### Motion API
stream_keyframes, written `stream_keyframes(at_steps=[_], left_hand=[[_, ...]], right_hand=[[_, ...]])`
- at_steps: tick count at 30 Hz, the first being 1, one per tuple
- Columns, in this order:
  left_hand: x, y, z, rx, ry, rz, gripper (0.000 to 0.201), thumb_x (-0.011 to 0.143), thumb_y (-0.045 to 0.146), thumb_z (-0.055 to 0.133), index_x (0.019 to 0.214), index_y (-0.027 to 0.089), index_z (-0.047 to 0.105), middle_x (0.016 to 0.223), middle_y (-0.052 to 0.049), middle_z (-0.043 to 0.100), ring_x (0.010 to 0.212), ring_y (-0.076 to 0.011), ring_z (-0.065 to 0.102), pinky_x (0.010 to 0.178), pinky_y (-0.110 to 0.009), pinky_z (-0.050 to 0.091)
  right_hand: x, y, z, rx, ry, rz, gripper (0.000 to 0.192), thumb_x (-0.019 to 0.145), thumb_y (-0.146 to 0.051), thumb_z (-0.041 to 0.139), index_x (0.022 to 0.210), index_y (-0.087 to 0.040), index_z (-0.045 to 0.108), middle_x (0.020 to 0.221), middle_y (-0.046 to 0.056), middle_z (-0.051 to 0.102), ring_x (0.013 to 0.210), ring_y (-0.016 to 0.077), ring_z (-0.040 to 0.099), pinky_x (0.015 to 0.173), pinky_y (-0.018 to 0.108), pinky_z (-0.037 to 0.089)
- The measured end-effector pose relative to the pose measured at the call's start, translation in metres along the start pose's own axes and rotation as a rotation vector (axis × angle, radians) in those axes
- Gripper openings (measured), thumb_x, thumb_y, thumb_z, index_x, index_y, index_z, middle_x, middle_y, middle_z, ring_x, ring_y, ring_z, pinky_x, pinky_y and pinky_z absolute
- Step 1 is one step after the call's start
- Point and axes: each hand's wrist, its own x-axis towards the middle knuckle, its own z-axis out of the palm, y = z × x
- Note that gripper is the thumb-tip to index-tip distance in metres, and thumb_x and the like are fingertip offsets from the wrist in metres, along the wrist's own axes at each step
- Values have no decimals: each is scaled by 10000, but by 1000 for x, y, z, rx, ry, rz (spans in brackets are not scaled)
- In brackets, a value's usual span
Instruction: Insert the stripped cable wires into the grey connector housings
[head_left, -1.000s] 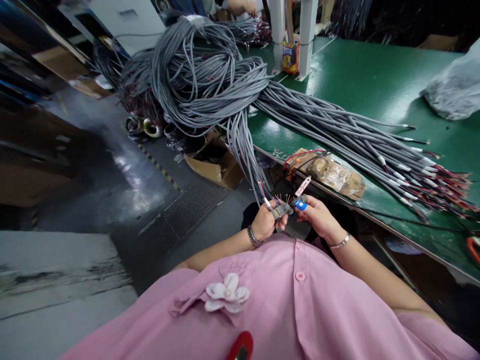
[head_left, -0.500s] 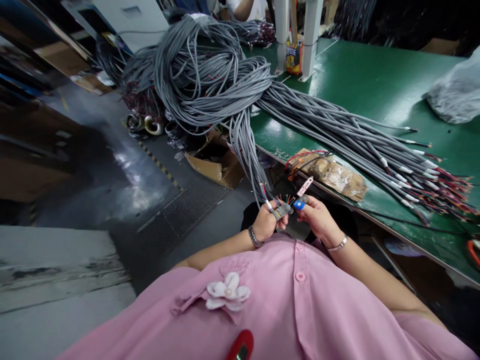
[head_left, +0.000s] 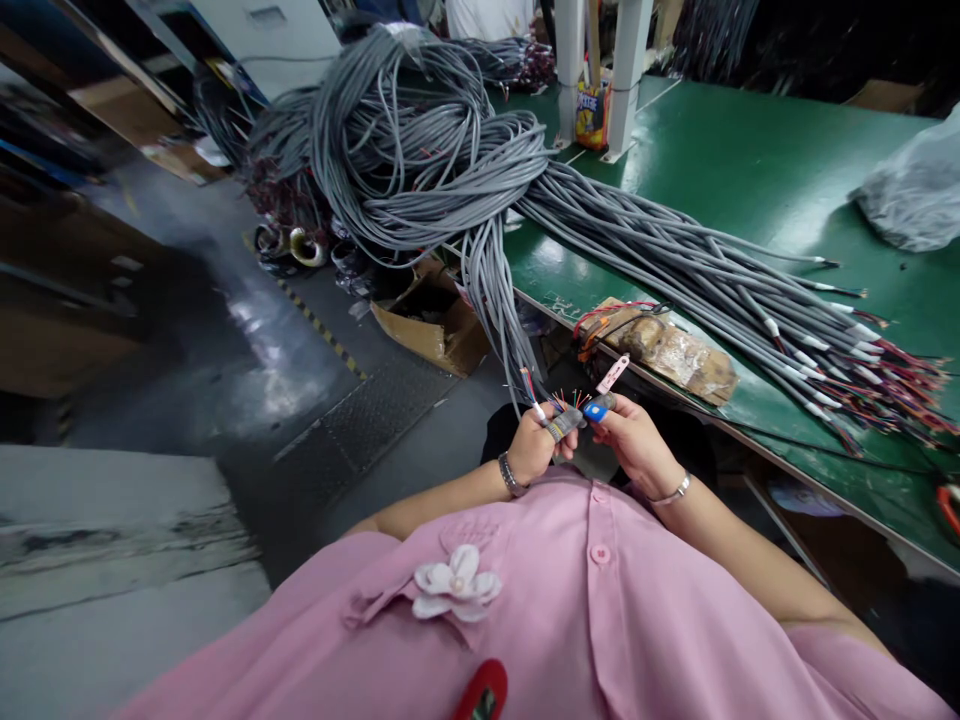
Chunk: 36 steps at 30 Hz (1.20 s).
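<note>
My left hand [head_left: 534, 444], its thumb in a grey wrap, is closed around the end of a grey cable. Thin coloured wires [head_left: 570, 402] fan out above that thumb, and a white-sleeved cable end [head_left: 537, 408] stands beside it. My right hand [head_left: 634, 438] is closed on a flat pale pink strip [head_left: 613, 374] with a hole near its end; what kind of tool it is I cannot tell. A blue piece [head_left: 595, 411] covers the right thumb. The thumbs meet at the wires, so the exact contact is hidden. Grey cables [head_left: 491, 290] hang from the table edge towards my left hand.
A large coil of grey cable [head_left: 420, 150] lies across the green table [head_left: 750, 150]. Stripped cable ends [head_left: 862, 370] spread to the right. A tape-wrapped wooden block [head_left: 667, 350] sits on the front edge. An open carton [head_left: 431, 320] stands below; a plastic bag [head_left: 915, 190] lies far right.
My right hand and the blue-covered thumb have shifted slightly left, closer to the left thumb. The left hand keeps its hold on the cable. The view has shifted slightly.
</note>
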Motion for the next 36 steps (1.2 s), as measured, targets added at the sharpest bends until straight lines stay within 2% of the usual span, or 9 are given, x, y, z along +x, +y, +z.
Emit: stream_keyframes(at_steps=[6, 13, 16, 19, 24, 27, 29, 31, 36], left_hand=[[3, 2, -2, -113, 30, -9, 358, 747, 490, 669, 758, 145, 575, 497, 34, 566, 347, -71, 469, 350, -193, 316], [5, 11, -7, -208, 26, 20, 303, 725, 433, 691, 753, 140, 616, 487, 25, 557, 338, -55, 401, 322, -185, 266], [8, 17, -6, -263, -42, 19, 320, 694, 434, 713, 738, 130, 623, 516, 4, 590, 332, -52, 395, 310, -183, 259], [15, 21, -3, -325, -164, -28, 365, 644, 454, 748, 719, 119, 625, 552, -22, 625, 312, -49, 392, 295, -182, 248], [25, 21, 0, -443, -304, -155, 317, 608, 376, 778, 732, 127, 627, 549, -28, 643, 296, -45, 381, 300, -171, 232], [28, 22, 0, -480, -322, -199, 283, 611, 351, 764, 719, 129, 625, 537, -35, 644, 296, -45, 377, 307, -172, 227], [29, 23, -1, -505, -319, -219, 262, 612, 327, 760, 718, 128, 626, 563, -46, 658, 305, -44, 384, 310, -170, 226], [30, 25, -1, -527, -320, -229, 254, 609, 305, 764, 725, 127, 625, 579, -51, 663, 315, -43, 389, 315, -167, 227], [35, 24, 0, -502, -360, -222, 264, 622, 310, 766, 722, 117, 618, 539, -35, 629, 309, -38, 383, 322, -159, 222]], right_hand=[[0, 4, -3, 10, -14, -21, 210, 689, -311, 766, 701, -181, 602, 584, -47, 506, 523, 80, 419, 526, 228, 373], [10, 0, -29, 160, 73, -16, 305, 771, -503, 668, 811, -202, 630, 740, -4, 600, 572, 97, 481, 576, 246, 458], [20, -5, -38, 162, 69, 19, 444, 776, -637, 586, 849, -203, 651, 767, 17, 623, 573, 107, 503, 559, 246, 471], [28, -11, -36, 141, -3, 72, 559, 753, -731, 524, 876, -203, 660, 815, 44, 646, 592, 119, 531, 561, 255, 482], [31, -16, -22, 83, -101, -19, 463, 736, -652, 630, 832, -200, 649, 733, 23, 610, 581, 115, 498, 570, 257, 462], [29, -13, -19, -17, 47, -190, 369, 758, -567, 666, 741, -201, 623, 605, -20, 532, 514, 96, 416, 533, 242, 404], [29, -9, -19, -117, 173, -298, 388, 786, -588, 621, 716, -206, 610, 581, -21, 525, 510, 104, 416, 530, 248, 387], [30, -7, -19, -164, 226, -332, 447, 800, -645, 554, 721, -209, 610, 613, -4, 560, 533, 116, 449, 540, 256, 399], [35, -9, -14, 97, 50, -104, 523, 756, -721, 537, 827, -214, 644, 707, 16, 615, 587, 130, 519, 561, 260, 458]])
